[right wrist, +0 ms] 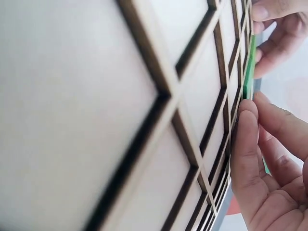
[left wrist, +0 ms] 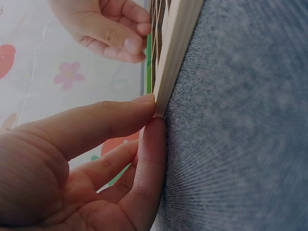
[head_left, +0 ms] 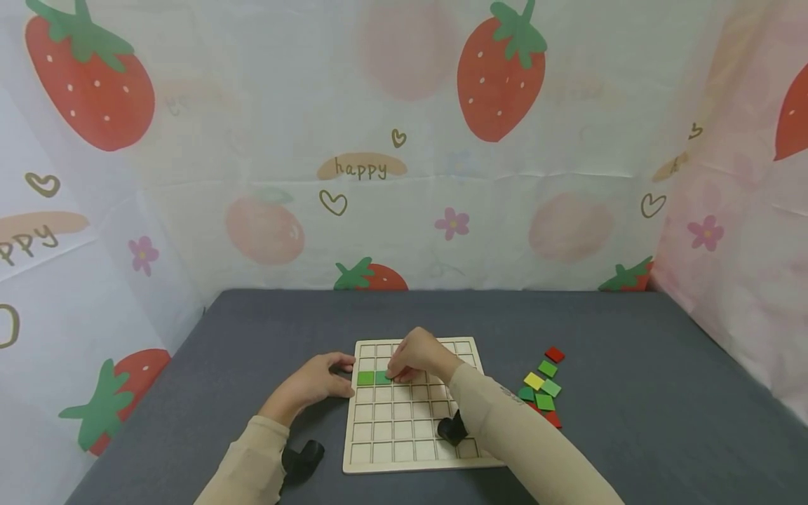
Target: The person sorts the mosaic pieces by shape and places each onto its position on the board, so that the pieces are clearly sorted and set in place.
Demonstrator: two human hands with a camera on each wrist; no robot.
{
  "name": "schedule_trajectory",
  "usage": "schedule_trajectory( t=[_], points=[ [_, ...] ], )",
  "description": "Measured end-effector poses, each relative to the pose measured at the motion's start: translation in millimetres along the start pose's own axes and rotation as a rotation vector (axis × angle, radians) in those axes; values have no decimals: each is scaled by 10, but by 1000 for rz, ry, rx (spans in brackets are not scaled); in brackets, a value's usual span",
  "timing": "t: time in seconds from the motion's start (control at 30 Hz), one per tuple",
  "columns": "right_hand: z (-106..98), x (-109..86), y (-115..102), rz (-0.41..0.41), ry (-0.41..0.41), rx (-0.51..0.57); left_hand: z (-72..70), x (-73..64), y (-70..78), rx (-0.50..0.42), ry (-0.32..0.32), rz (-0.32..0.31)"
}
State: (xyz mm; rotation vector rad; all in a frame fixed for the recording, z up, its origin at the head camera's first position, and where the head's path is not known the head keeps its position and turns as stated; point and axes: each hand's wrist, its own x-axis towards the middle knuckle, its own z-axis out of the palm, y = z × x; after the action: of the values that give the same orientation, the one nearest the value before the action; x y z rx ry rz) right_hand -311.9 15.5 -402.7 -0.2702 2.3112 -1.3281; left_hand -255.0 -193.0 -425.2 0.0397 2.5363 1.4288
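Note:
A wooden grid board [head_left: 384, 452] lies on the dark table. Two square tiles sit side by side in one row near its left edge: a light green tile [head_left: 366, 379] and a bluish-green tile [head_left: 382, 377]. My left hand [head_left: 312, 384] grips the board's left edge; its thumb [left wrist: 144, 102] bears on the rim in the left wrist view. Reaching over the board, my right hand [head_left: 419, 354] has curled fingertips pinching the right side of the bluish-green tile. The right wrist view shows its fingers [right wrist: 246, 130] against that tile's near end.
Right of the board lies a loose group of tiles, among them a red tile [head_left: 555, 354], a yellow tile [head_left: 534, 381] and several green ones. The right forearm partly covers this group. Fabric with printed strawberries [head_left: 501, 77] hangs around the table [head_left: 637, 393].

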Motion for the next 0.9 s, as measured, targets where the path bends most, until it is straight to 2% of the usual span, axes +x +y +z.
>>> schedule_trajectory(
  t=[0.17, 0.4, 0.67, 0.9],
  points=[
    [-86, -35, 35, -25, -17, 29, -5, -6, 2, -6, -11, 10],
    [-218, -96, 89, -12, 13, 42, -34, -2, -14, 7, -28, 29],
    [-356, -212, 137, -18, 9, 40, -13, -11, 2, -3, -1, 3],
    [-478, -295, 215, -11, 28, 25, -2, 3, 0, 14, -6, 13]
  ],
)
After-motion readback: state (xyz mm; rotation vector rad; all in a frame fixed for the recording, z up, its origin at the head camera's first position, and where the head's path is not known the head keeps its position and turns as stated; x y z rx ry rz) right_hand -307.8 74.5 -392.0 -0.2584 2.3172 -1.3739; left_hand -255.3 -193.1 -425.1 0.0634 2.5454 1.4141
